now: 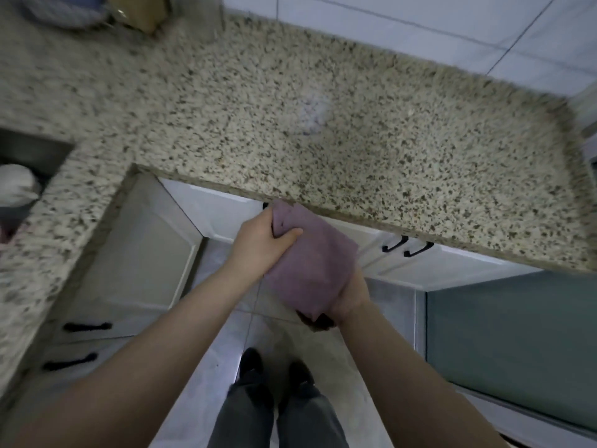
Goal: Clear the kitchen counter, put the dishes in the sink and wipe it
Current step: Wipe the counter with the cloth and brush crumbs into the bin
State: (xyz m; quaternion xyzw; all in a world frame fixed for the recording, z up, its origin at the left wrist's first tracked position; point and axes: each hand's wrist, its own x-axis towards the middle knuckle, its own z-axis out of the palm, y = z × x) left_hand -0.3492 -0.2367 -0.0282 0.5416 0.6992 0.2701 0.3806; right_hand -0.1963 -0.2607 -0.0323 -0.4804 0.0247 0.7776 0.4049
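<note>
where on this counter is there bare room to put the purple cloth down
The speckled granite counter is bare from its front edge to the white tiled wall, apart from a pale smudge. It is crowded at the far left corner, by blurred items, and the sink.

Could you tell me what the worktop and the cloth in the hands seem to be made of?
The speckled beige kitchen counter looks like polished granite or similar stone: dark flecks and a pale sheen. The mauve folded cloth looks like soft terry or microfibre, matte and creased.
</note>
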